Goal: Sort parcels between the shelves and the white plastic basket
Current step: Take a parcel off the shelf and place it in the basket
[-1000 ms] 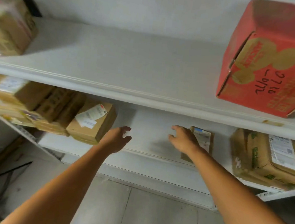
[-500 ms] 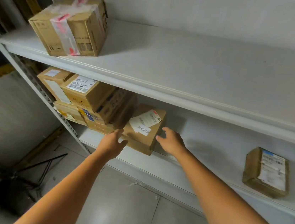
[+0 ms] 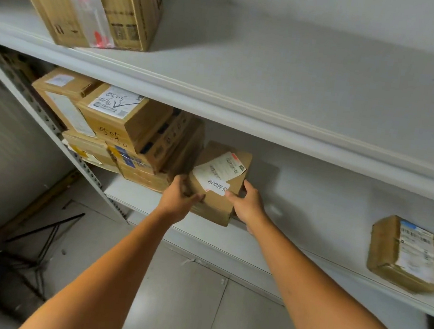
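While the parcel (image 3: 214, 206) is sitting on the lower shelf (image 3: 315, 203), we are clamping our left hand (image 3: 179, 196) and right hand (image 3: 249, 206) round its sides; the box (image 3: 111, 124) to its left is showing handwritten "0505".

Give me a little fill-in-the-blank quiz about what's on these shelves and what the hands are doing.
The left hand and right hand grip one parcel whose label is ____.
The box stack stands to that parcel's ____.
The taped box stands on the shelf ____ the hands.
The small parcel lies to the hands' ____.
Missing words: white, left, above, right.
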`<state>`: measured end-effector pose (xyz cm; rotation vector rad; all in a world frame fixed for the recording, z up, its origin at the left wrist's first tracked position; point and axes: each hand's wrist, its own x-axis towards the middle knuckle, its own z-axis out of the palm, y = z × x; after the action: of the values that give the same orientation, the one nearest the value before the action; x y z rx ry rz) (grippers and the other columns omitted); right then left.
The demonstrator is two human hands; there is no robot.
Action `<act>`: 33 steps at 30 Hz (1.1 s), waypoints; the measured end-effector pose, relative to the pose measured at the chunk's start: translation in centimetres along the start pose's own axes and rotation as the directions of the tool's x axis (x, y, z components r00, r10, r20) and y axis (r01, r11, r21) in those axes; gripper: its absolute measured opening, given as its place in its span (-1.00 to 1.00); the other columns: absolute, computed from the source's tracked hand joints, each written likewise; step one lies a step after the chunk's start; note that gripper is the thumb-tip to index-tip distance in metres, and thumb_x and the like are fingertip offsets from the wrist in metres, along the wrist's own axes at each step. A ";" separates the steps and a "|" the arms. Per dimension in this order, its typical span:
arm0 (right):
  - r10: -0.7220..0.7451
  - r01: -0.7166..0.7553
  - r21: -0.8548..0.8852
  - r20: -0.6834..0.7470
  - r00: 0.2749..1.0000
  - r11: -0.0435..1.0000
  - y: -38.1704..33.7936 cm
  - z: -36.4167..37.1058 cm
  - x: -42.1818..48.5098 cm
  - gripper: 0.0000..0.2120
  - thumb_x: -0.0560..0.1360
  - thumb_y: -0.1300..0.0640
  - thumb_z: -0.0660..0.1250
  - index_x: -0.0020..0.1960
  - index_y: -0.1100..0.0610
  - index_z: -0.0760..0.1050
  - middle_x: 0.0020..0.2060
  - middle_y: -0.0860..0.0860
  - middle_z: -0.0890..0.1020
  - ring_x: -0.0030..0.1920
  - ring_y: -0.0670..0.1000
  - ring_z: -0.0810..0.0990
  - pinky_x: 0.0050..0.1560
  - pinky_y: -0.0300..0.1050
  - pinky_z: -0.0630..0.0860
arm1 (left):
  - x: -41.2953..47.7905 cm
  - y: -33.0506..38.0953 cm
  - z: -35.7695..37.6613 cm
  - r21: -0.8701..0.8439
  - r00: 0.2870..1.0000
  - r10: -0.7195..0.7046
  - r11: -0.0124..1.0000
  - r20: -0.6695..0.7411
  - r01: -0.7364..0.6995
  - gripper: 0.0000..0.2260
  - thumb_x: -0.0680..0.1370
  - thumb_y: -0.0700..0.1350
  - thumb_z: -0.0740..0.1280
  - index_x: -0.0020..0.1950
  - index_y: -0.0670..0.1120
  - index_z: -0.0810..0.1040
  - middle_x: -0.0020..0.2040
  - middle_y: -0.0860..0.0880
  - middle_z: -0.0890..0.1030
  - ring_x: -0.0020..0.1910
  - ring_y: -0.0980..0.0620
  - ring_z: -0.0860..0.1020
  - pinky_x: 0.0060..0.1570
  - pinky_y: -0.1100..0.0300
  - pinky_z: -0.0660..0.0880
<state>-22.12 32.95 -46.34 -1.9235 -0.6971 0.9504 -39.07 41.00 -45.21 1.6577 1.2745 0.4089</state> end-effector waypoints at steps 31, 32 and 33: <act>-0.393 0.546 0.083 0.783 0.481 0.834 -0.8 -2.8 -35.4 -0.34 0.50 0.13 0.44 0.53 0.01 0.26 0.39 -0.04 0.46 0.37 0.02 0.42 0.27 0.14 0.52 | -50.1 -0.3 1.3 -0.408 0.671 -0.287 0.913 -0.683 -0.024 -0.49 0.49 -0.29 0.43 0.36 0.06 0.39 0.18 0.13 0.53 0.12 0.17 0.52 -0.04 0.41 0.51; -0.383 0.548 0.082 0.800 0.462 0.832 -0.1 -2.7 -37.2 -0.33 0.50 0.12 0.44 0.53 0.00 0.25 0.40 -0.04 0.45 0.37 0.02 0.42 0.26 0.16 0.52 | -52.1 -1.0 2.0 -0.427 0.648 -0.308 0.904 -0.696 -0.030 -0.49 0.48 -0.28 0.43 0.35 0.08 0.39 0.15 0.15 0.53 0.11 0.19 0.52 -0.13 0.47 0.49; -0.369 0.545 0.085 0.821 0.436 0.834 0.6 -2.7 -38.9 -0.32 0.50 0.12 0.44 0.54 -0.01 0.24 0.41 -0.04 0.44 0.38 0.03 0.42 0.26 0.17 0.52 | -54.1 -1.6 2.8 -0.455 0.618 -0.341 0.890 -0.708 -0.029 -0.47 0.48 -0.27 0.44 0.39 0.04 0.38 0.17 0.12 0.53 0.13 0.17 0.51 -0.16 0.49 0.48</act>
<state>-41.39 2.02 -32.41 -1.1919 -1.8300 1.4303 -59.32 -7.75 -32.83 0.9550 1.7743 1.3089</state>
